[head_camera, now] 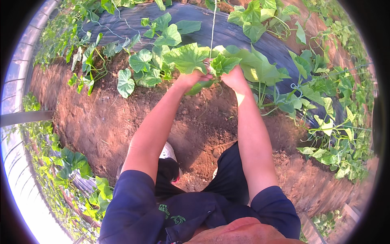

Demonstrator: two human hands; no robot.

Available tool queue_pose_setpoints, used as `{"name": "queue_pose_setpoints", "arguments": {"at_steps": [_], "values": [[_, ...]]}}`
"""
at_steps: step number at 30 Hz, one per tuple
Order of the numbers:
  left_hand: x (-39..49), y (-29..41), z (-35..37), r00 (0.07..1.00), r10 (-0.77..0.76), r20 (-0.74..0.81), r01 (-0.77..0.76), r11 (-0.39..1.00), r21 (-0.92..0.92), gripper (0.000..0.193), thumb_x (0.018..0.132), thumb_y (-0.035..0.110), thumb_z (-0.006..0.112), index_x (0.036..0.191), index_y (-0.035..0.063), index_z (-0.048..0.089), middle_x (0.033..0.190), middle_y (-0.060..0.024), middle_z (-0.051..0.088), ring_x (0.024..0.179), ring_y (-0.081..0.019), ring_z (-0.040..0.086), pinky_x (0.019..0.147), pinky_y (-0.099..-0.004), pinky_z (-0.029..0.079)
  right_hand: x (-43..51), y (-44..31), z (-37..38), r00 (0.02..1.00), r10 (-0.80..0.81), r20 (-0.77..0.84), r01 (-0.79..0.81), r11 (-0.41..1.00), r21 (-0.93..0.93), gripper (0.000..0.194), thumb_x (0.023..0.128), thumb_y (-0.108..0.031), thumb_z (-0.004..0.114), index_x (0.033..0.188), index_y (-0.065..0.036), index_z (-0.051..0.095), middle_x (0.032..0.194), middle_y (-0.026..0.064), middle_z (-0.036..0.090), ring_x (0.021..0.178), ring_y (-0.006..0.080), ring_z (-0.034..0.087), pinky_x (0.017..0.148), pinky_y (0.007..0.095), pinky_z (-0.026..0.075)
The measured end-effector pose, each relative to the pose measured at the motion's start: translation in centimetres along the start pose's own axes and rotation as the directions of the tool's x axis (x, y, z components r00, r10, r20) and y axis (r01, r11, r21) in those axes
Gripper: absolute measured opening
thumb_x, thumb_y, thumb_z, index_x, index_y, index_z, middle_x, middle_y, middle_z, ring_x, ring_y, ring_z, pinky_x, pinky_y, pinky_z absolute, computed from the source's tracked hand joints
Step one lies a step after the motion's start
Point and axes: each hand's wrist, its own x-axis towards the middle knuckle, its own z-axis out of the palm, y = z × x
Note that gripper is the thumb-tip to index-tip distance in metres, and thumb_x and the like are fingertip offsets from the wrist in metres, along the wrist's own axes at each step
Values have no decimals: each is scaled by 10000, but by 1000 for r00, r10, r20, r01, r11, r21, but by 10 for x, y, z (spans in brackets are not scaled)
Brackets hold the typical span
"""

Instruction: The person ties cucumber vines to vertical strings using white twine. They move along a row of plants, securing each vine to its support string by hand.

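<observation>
My left hand (pixel 195 78) reaches into a leafy vine that looks like a cucumber plant, its fingers bent together at the lower end of a taut white string (pixel 214 30). A broad leaf (pixel 189 57) covers part of this hand. On the other side of the stem, my right hand (pixel 234 79) is close against the same plant. A small young leaf (pixel 224 64) hides its fingertips, so what they grip cannot be seen. Both hands are nearly touching, and the stem between them is mostly covered by foliage. A thin tendril (pixel 206 105) hangs below.
Black plastic mulch film (pixel 210 18) covers the raised bed behind the vine. More vines (pixel 329 122) grow at right, some on strings, and others (pixel 88 67) at left. Brown soil (pixel 100 116) lies around my shoes (pixel 168 152). A grey bar (pixel 27 118) juts in from the left.
</observation>
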Motion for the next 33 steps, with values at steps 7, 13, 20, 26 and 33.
{"name": "queue_pose_setpoints", "arguments": {"at_steps": [7, 13, 20, 26, 33], "values": [[4, -10, -9, 999, -40, 21, 39, 999, 19, 259, 956, 43, 563, 1211, 43, 606, 1111, -127, 678, 931, -215, 706, 844, -334, 592, 4, -1, 5, 995, -16, 94, 10, 998, 66, 144, 946, -115, 670, 1079, -70, 701, 882, 8, 676, 706, 85, 589, 578, 265, 465], [2, -4, 0, 1000, -1, 7, 2, 998, -58, 246, 967, 46, 556, 1213, 55, 566, 1124, -123, 678, 943, -223, 709, 854, -335, 586, 4, -2, 1, 965, 249, 77, -259, 951, 166, 142, 912, -88, 636, 1022, -13, 687, 849, 65, 696, 704, 119, 624, 581, 294, 488], [4, 0, -3, 995, 46, 86, -36, 993, -114, 265, 948, 54, 621, 1206, 62, 559, 1166, -99, 653, 1032, -215, 684, 913, -333, 563, 1, 0, 15, 964, 264, -21, -229, 872, 434, 138, 937, -134, 638, 1007, -31, 698, 821, 47, 691, 667, 102, 627, 521, 244, 471], [-9, 20, 3, 997, 24, 76, -16, 995, -97, 263, 904, 5, 679, 1149, 73, 613, 1154, -78, 655, 1043, -200, 670, 917, -340, 578, 1, 19, 10, 923, 361, 130, -341, 618, 709, 151, 943, -129, 672, 1065, -46, 645, 867, 31, 672, 715, 129, 655, 569, 257, 506], [-3, 11, 7, 999, 38, 19, -38, 998, -44, 307, 885, 75, 723, 1178, 91, 632, 1090, -62, 677, 966, -171, 692, 859, -334, 585, 0, 29, -2, 831, 496, 251, -527, 559, 640, 55, 924, -72, 648, 954, -26, 642, 811, 42, 658, 644, 114, 596, 523, 260, 480]]}}
